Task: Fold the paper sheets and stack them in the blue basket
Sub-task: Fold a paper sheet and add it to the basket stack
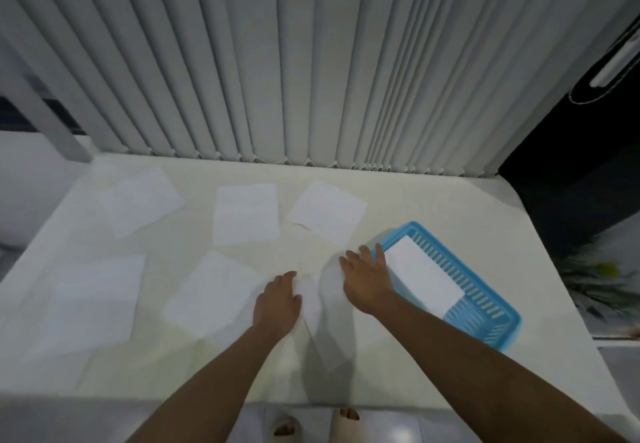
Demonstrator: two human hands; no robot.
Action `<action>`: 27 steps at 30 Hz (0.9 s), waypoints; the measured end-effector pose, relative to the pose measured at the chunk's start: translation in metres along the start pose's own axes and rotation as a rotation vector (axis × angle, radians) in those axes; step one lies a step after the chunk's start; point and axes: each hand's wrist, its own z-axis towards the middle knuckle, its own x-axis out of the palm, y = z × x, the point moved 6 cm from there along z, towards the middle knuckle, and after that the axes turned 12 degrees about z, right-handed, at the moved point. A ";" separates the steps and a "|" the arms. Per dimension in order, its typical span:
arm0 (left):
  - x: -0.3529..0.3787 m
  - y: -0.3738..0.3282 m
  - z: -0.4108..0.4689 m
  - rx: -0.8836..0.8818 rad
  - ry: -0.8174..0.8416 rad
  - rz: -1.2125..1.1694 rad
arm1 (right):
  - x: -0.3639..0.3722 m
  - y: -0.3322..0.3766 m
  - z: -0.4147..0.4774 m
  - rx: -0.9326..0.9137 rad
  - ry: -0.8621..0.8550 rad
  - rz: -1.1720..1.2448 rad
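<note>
Several white paper sheets lie flat on the white table: one at far left, one at far middle, one at far right, one near left and one near middle. A blurred sheet lies between my hands. My left hand rests on its left part, fingers spread. My right hand lies flat over its right part, beside the basket. The blue basket at right holds a folded white sheet.
Grey vertical blinds hang behind the table's far edge. A dark object stands at the right beyond the table. A plant shows low at right. My feet in sandals stand at the near edge.
</note>
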 end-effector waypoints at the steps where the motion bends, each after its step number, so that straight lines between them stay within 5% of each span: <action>1: 0.001 -0.004 0.001 -0.006 0.003 0.010 | 0.002 0.003 0.006 -0.019 0.052 -0.064; 12: 0.017 -0.039 0.012 -0.079 0.064 0.051 | 0.008 0.002 0.035 -0.154 0.140 -0.109; 20: -0.013 -0.027 0.003 -0.022 -0.144 0.030 | -0.023 -0.012 0.024 -0.320 0.017 0.128; 27: 0.015 -0.028 -0.043 0.063 -0.154 -0.074 | -0.011 -0.019 -0.022 -0.453 -0.002 0.013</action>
